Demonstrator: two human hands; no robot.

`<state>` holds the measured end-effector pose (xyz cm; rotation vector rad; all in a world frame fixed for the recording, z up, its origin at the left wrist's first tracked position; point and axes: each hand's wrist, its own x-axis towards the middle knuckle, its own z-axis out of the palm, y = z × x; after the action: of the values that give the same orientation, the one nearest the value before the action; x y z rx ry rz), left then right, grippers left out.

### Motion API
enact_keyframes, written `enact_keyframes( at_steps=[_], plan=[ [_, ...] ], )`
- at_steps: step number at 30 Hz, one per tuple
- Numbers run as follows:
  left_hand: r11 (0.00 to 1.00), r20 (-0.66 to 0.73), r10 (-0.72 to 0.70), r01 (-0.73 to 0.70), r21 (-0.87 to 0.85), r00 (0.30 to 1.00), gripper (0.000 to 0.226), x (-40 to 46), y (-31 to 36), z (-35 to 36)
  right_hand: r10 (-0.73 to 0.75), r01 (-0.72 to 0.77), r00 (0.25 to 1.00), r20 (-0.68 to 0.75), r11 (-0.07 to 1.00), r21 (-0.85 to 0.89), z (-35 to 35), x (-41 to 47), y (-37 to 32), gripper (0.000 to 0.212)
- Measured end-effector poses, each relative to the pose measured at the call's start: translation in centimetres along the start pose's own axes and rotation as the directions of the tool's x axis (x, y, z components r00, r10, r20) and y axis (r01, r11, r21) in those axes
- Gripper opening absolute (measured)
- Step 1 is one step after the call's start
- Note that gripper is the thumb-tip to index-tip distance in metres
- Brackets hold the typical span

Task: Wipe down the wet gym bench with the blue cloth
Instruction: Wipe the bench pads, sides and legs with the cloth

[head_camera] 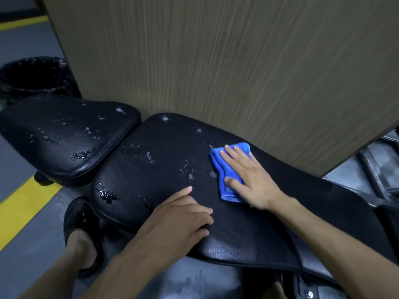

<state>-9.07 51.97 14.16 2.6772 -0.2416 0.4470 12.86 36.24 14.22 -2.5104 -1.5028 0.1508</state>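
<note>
Wood-grain panelling backs a black padded worktop (164, 152) dotted with water. On its long pad lies the blue cloth (224, 169), pinned flat under the right hand (248, 175), fingers spread, gripping nothing. The left hand (183, 216) rests open on the near edge, bracing. Best to sweep leftward with even pressure through the droplets (190, 169), then do the seat pad (64, 137).
</note>
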Motion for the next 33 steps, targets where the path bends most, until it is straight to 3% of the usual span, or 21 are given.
enact_keyframes(
  at_steps=[2, 5, 7, 10, 12, 14, 17, 20, 22, 24, 26, 29, 31, 33],
  plan=[
    [1.000, 0.001, -0.009, 0.009, -0.003, 1.000, 0.020, 0.0, -0.3, 0.0, 0.049, -0.049, 0.999, -0.007, 0.999, 0.009, -0.4, 2.3, 2.0, 0.074],
    [0.999, 0.000, -0.030, 0.030, -0.021, 1.000, 0.016, -0.3, -0.3, 0.2, 0.313, -0.313, 0.950, -0.017, 0.950, 0.019, -0.6, 7.6, 3.7, 0.068],
    [0.998, -0.017, -0.041, 0.040, -0.037, 0.999, 0.015, -0.6, -0.4, 0.2, 0.366, -0.366, 0.931, -0.019, 0.929, -0.054, 0.0, 9.3, 2.6, 0.069],
    [0.999, -0.022, -0.029, 0.028, -0.041, 0.999, 0.014, -0.7, -0.6, 0.1, 0.093, -0.092, 0.996, 0.004, 0.992, -0.082, 0.7, 5.4, -1.8, 0.080],
    [0.999, -0.017, -0.018, 0.017, -0.034, 1.000, 0.015, -0.6, -0.6, -0.1, -0.130, 0.130, 0.990, 0.057, 0.992, -0.002, 0.6, 1.3, -3.7, 0.076],
    [0.999, -0.014, -0.018, 0.018, -0.037, 1.000, 0.015, -0.6, -0.6, 0.0, -0.230, 0.231, 0.969, 0.093, 0.973, 0.008, -0.2, 0.8, -2.3, 0.074],
    [0.996, -0.039, -0.055, 0.052, -0.067, 0.998, 0.013, -1.1, -0.5, 0.2, 0.003, -0.002, 0.999, 0.055, 1.000, -0.022, -1.1, 5.0, 1.3, 0.074],
    [0.991, -0.058, -0.087, 0.081, -0.103, 0.995, 0.016, -1.9, -0.5, 0.8, 0.317, -0.318, 0.948, 0.037, 0.948, 0.022, -1.1, 9.5, 2.6, 0.071],
    [0.991, -0.059, -0.094, 0.088, -0.100, 0.994, 0.015, -2.1, -0.6, 1.0, 0.371, -0.371, 0.928, 0.025, 0.928, -0.024, -0.6, 10.7, 1.7, 0.072],
    [0.994, -0.050, -0.082, 0.078, -0.079, 0.995, 0.015, -2.0, -0.7, 0.9, 0.310, -0.306, 0.950, 0.032, 0.949, -0.077, -0.4, 9.9, -0.4, 0.076],
    [0.997, -0.035, -0.058, 0.056, -0.049, 0.998, 0.015, -1.7, -0.8, 0.7, 0.102, -0.099, 0.994, 0.025, 0.989, -0.108, 0.2, 6.3, -2.8, 0.082],
    [0.999, -0.002, -0.031, 0.031, -0.034, 1.000, 0.013, -1.3, -0.8, 0.3, -0.195, 0.198, 0.976, 0.093, 0.980, -0.022, 0.5, 0.4, -4.2, 0.079],
    [0.999, -0.001, -0.037, 0.037, -0.034, 0.999, 0.014, -1.4, -0.9, 0.1, -0.216, 0.215, 0.970, 0.109, 0.976, 0.022, -0.2, 0.5, -2.1, 0.077],
    [0.998, -0.011, -0.051, 0.051, -0.042, 0.999, 0.014, -1.8, -0.9, 0.0, -0.039, 0.036, 0.997, 0.069, 0.999, 0.040, -0.8, 2.6, -0.1, 0.078]
  ],
)
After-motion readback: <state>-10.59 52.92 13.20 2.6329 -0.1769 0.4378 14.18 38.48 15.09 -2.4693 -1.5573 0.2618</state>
